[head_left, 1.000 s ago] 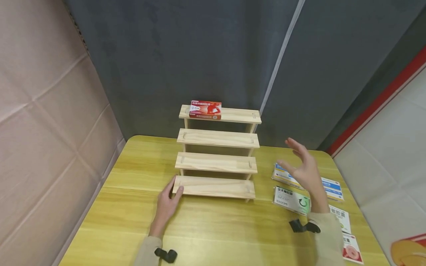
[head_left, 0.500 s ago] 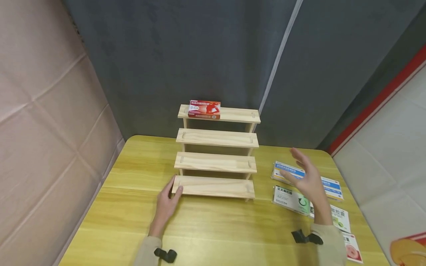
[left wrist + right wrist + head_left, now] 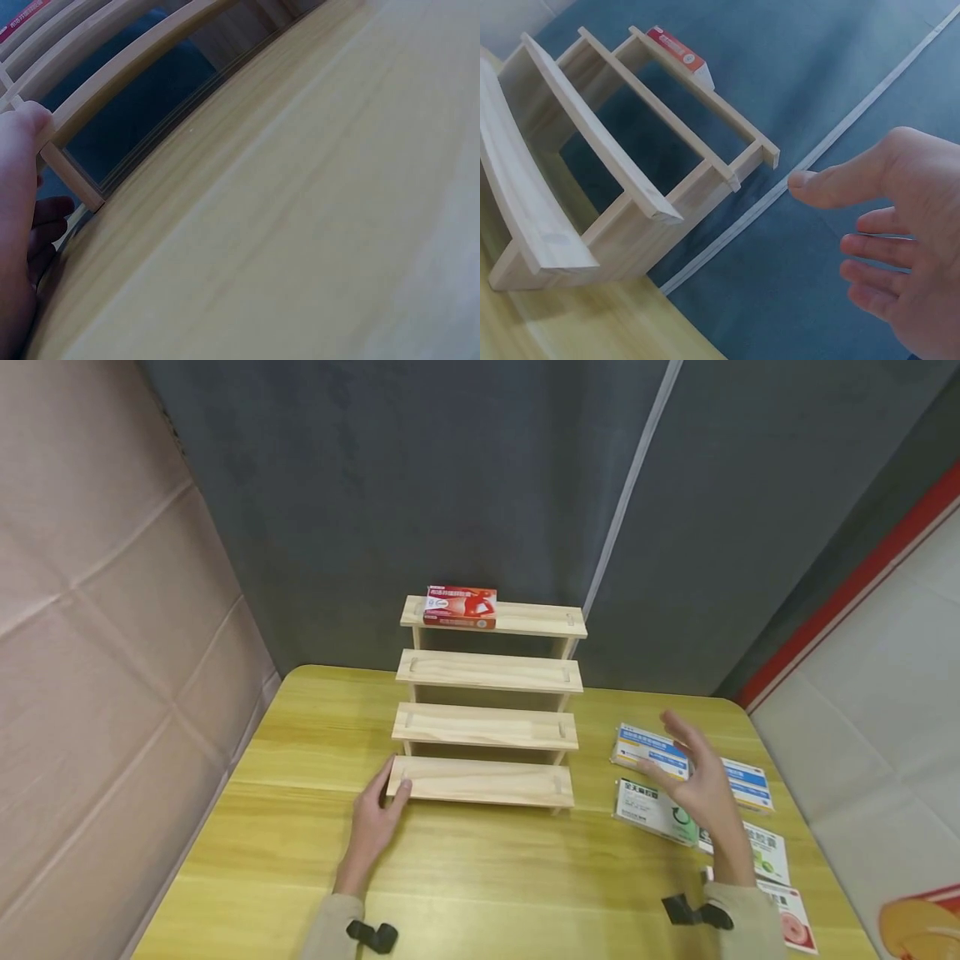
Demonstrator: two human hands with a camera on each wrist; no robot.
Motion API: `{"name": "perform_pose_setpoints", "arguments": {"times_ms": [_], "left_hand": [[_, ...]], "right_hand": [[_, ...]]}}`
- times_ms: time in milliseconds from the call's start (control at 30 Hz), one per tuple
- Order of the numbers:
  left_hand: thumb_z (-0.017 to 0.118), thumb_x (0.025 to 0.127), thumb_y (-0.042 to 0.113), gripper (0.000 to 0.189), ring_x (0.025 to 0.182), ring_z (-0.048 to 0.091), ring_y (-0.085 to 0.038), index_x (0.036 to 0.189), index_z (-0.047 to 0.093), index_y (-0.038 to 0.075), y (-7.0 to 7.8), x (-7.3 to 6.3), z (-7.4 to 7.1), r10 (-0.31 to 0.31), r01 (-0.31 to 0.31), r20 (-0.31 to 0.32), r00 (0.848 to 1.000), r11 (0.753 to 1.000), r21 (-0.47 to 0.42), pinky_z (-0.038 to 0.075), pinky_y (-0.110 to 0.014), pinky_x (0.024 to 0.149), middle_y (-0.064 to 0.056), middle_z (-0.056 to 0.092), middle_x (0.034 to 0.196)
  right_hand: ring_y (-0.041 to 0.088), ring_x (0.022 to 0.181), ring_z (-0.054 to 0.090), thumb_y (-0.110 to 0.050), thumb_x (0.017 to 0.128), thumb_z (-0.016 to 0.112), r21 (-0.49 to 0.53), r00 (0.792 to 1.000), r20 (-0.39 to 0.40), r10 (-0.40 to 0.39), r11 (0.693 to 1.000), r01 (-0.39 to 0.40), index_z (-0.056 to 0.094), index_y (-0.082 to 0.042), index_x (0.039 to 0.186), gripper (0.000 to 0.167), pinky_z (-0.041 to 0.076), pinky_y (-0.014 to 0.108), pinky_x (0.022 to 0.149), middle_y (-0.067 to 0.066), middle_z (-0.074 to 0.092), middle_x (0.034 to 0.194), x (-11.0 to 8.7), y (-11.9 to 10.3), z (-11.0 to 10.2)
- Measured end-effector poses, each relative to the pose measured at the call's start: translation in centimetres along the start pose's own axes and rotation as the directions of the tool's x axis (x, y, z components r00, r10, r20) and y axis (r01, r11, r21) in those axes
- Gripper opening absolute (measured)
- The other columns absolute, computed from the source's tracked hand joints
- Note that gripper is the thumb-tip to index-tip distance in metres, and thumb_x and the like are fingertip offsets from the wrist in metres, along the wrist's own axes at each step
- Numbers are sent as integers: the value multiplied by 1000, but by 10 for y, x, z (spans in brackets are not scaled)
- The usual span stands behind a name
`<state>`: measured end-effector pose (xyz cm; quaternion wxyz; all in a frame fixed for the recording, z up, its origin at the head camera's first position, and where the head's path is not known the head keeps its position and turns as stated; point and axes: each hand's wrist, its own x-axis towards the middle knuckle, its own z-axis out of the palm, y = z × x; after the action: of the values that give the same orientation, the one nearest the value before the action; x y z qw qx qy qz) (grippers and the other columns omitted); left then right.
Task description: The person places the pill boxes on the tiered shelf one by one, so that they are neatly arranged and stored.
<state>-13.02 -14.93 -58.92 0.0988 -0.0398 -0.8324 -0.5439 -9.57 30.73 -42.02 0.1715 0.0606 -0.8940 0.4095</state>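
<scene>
A pale wooden stepped rack (image 3: 483, 782) with several tiers stands mid-table. My left hand (image 3: 373, 831) holds the left end of its lowest step, thumb on top and fingers down the side; the left wrist view shows the thumb (image 3: 34, 116) at the board's corner. On the top tier, toward the left, lies a red medicine box (image 3: 460, 608). My right hand (image 3: 705, 789) hovers over the medicine boxes at the right, thumb and fingers spread apart with nothing between them. Beneath it are a blue-and-white box (image 3: 637, 745) and a green-and-white box (image 3: 648, 810), partly covered by the hand.
Farther right lie another blue-and-white box (image 3: 750, 787), a white box with green print (image 3: 768, 852) and a white-and-red box (image 3: 797, 927), partly behind the right arm. A dark grey curtain (image 3: 375, 502) hangs behind the yellow wooden table (image 3: 300, 760).
My right hand has moved down and slightly right over the boxes, uncovering more of the blue-and-white one. The left hand, the rack and the red box stay in place.
</scene>
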Motion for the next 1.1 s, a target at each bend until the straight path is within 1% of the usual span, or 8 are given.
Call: {"name": "perform_pose_setpoints", "arguments": {"times_ms": [100, 267, 300, 467, 533, 833, 967, 1100], "left_hand": [[59, 103, 38, 62, 147, 40, -40, 157, 39, 15, 1, 0, 0, -5, 5, 5, 1000, 1000, 4, 31, -58, 123, -13, 42, 159], [58, 104, 39, 63, 148, 37, -40, 157, 37, 14, 2, 0, 0, -12, 12, 20, 1000, 1000, -1, 28, -59, 124, -13, 40, 160], [58, 104, 38, 63, 148, 37, -40, 157, 37, 14, 2, 0, 0, -10, 10, 20, 1000, 1000, 0, 28, -59, 124, -13, 40, 160], [58, 103, 38, 62, 147, 38, -39, 157, 38, 14, 1, 0, 0, -5, 5, 11, 1000, 1000, 1, 30, -58, 124, -13, 41, 160], [58, 103, 39, 62, 147, 39, -38, 157, 39, 14, 1, 0, 0, -4, 4, 7, 1000, 1000, 0, 30, -57, 123, -12, 41, 160], [58, 104, 38, 63, 148, 38, -39, 157, 37, 14, 2, 0, 0, -8, 8, 12, 1000, 1000, 0, 29, -57, 124, -14, 41, 160], [58, 103, 38, 62, 147, 39, -39, 157, 38, 14, 2, 0, 0, -11, 11, 9, 1000, 1000, 3, 30, -57, 124, -14, 41, 160], [58, 103, 38, 62, 147, 39, -38, 157, 38, 16, 1, 0, -1, -24, 24, 2, 1000, 1000, 12, 30, -56, 124, -12, 41, 160]], "right_hand": [[-1, 134, 44, -6, 84, 82, -2, 1000, 5, 10, 1000, -10, 36, -19, 158, 88, 31, 1, 106, 18, 47, 155, -4, 4, 1], [-13, 130, 40, -10, 87, 80, 1, 999, 20, 41, 999, -41, 35, -18, 158, 84, 31, 2, 104, 19, 46, 154, -13, 10, 0], [-11, 131, 40, -10, 87, 80, 8, 999, 23, 43, 999, -43, 36, -18, 158, 84, 31, 1, 103, 20, 46, 155, -15, 11, 0], [-10, 133, 40, -6, 86, 80, 33, 999, 26, 41, 999, -42, 37, -16, 158, 85, 31, -1, 104, 21, 45, 155, -23, 16, -1], [-14, 131, 39, -6, 85, 81, 30, 999, 21, 42, 999, -42, 37, -17, 157, 85, 32, -2, 104, 21, 46, 154, -25, 19, -2], [-18, 129, 36, -10, 87, 80, 13, 995, 23, 96, 995, -96, 36, -17, 158, 84, 29, -4, 102, 22, 44, 156, -36, 29, -5], [-18, 129, 35, -10, 87, 80, 4, 995, 18, 100, 995, -100, 37, -18, 157, 83, 30, -4, 101, 16, 43, 157, -43, 31, -6], [-18, 129, 35, -8, 85, 81, -8, 997, 5, 79, 997, -79, 39, -14, 156, 82, 30, -4, 102, -2, 45, 155, -50, 37, -7]]}}
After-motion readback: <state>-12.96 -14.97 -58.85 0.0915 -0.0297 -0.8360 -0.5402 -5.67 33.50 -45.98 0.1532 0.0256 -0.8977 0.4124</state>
